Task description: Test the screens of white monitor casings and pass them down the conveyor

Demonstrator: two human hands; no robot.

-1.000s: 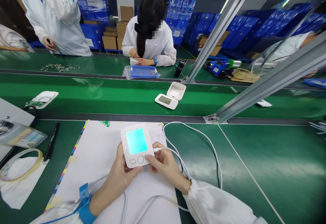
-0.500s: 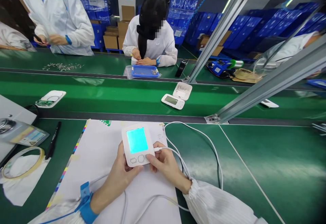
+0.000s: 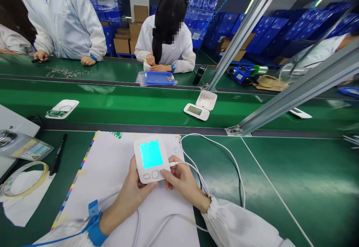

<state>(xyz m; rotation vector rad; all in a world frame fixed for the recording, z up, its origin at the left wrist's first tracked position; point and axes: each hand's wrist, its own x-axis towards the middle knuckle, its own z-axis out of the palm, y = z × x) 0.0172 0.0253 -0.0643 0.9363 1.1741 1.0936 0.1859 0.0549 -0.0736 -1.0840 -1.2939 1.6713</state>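
A white square electronic device (image 3: 153, 175) with a lit cyan screen is held between my two hands, above a large white paper sheet (image 3: 109, 172). My left hand (image 3: 134, 187) is closed around its left side, with the thumb along the lower edge. My right hand (image 3: 181, 179) grips the lower right corner, its thumb on the rightmost button. A white cable (image 3: 196, 168) is plugged into the device's right side, by my right fingers. A blue wrist strap (image 3: 97, 224) circles my left wrist.
A green conveyor (image 3: 134, 106) carries an opened white device (image 3: 196, 111) and a white shell with a circuit board (image 3: 62, 109). Tape (image 3: 25, 192) and a black marker (image 3: 59, 153) lie left. A metal post (image 3: 280, 93) slants across the right. Co-workers sit opposite.
The parts on the conveyor have shifted slightly right. A co-worker at the far left has moved their hands apart and down to the bench. My hands and the device stay put.
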